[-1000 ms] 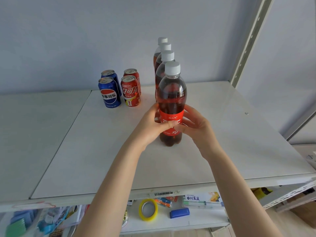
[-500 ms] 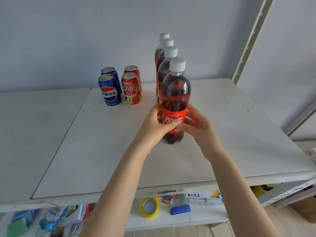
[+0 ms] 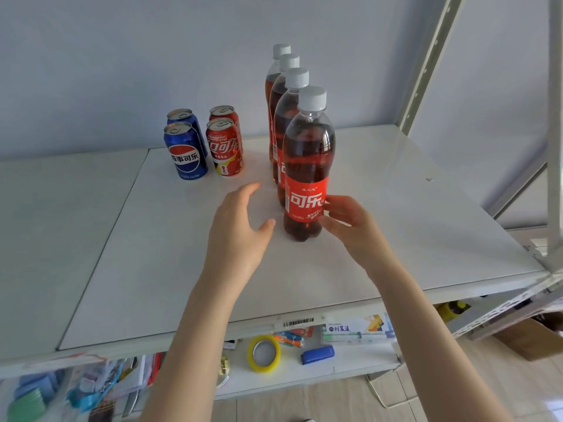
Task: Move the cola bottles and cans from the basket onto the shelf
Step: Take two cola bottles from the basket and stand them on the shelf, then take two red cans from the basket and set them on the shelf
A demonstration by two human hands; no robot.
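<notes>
Several cola bottles with white caps stand in a row on the white shelf (image 3: pixel 411 226). The front bottle (image 3: pixel 307 159) is upright with its red label facing me. My right hand (image 3: pixel 350 226) is at its right side, fingertips touching the label, not wrapped around it. My left hand (image 3: pixel 240 229) hovers to its left with fingers spread, holding nothing and apart from the bottle. Two blue Pepsi cans (image 3: pixel 185 153) and two red cola cans (image 3: pixel 225 147) stand at the back left. The basket is not in view.
A metal shelf post (image 3: pixel 426 65) rises at the back right, and another upright (image 3: pixel 554 147) at the right edge. The lower shelf holds a yellow tape roll (image 3: pixel 263 354), a blue item (image 3: pixel 317 354) and boxes. A wall stands close behind the bottles.
Both hands gripped the front bottle and set it upright in line with the others. My left hand has now let go and drawn away left; the right hand has loosened to fingertips.
</notes>
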